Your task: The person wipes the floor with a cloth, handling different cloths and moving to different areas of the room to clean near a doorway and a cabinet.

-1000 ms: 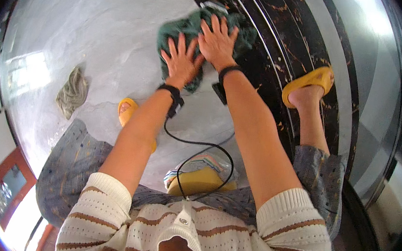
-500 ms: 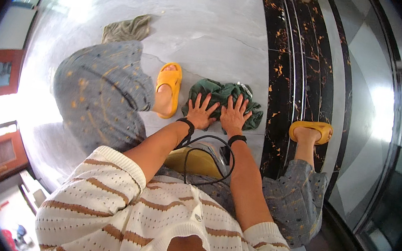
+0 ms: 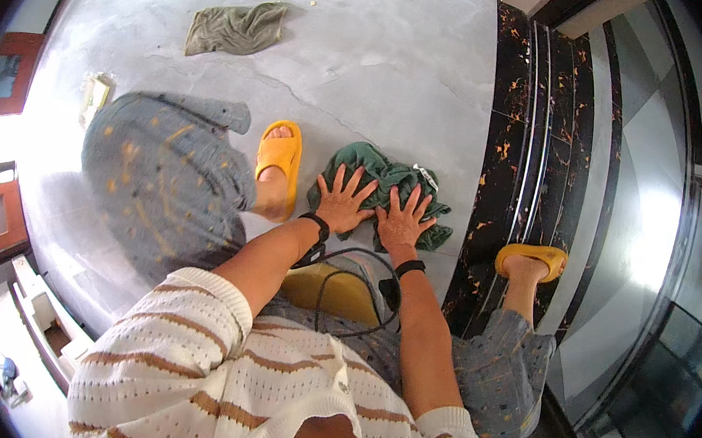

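A bunched dark green cloth (image 3: 385, 170) lies on the grey floor in front of me, with a small white tag on its right part. My left hand (image 3: 342, 203) presses flat on its left side, fingers spread. On its right side rests my right hand (image 3: 404, 222), also flat with the fingers apart. Both palms touch the cloth from above without gripping it. Each wrist has a black band, and a dark cable (image 3: 324, 288) loops between my forearms.
A grey-green rag (image 3: 236, 29) lies on the floor at the far left. My feet wear yellow slippers (image 3: 279, 157), one on each side. A black marble threshold with metal strips (image 3: 539, 110) runs along the right. Behind the cable is a yellow object (image 3: 331, 293), partly hidden.
The view has shifted, so more of the floor around the far rag shows. Both hands stay spread on the green cloth, which looks slightly more spread at its left.
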Demonstrator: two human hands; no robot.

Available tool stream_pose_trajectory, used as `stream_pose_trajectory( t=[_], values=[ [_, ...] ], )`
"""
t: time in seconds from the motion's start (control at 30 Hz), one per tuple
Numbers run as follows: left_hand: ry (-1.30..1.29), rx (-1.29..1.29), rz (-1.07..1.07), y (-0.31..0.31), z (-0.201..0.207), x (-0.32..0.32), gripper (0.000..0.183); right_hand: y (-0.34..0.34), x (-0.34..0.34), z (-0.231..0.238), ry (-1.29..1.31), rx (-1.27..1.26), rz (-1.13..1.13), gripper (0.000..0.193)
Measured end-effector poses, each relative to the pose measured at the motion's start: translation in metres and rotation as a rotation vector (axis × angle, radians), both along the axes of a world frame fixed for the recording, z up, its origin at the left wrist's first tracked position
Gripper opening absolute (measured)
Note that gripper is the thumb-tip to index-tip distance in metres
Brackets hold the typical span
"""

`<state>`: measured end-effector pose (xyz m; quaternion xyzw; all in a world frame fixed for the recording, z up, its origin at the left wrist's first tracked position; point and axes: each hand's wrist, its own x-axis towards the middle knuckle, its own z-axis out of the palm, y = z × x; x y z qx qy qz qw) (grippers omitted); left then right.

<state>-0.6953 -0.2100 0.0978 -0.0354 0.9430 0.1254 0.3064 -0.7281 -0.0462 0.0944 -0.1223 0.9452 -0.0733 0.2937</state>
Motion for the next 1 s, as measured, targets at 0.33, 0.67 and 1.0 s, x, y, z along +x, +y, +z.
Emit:
stream_pose_trajectory(
  t=[0.33, 0.67, 1.0],
  values=[
    [0.229, -0.149, -0.072, -0.081, -0.022, -0.185, 0.067, -0.093, -0.178, -0.033, 0.291, -0.090, -0.099, 0.057],
    [0.438, -0.296, -0.057, -0.151, -0.050, -0.395, 0.065, -0.152, -0.394, -0.055, 0.559, -0.224, -0.005, 0.061],
    [0.424, -0.189, -0.021, -0.115, -0.037, -0.273, 0.066, -0.130, -0.276, -0.042, 0.384, -0.155, -0.092, 0.062]
  ],
)
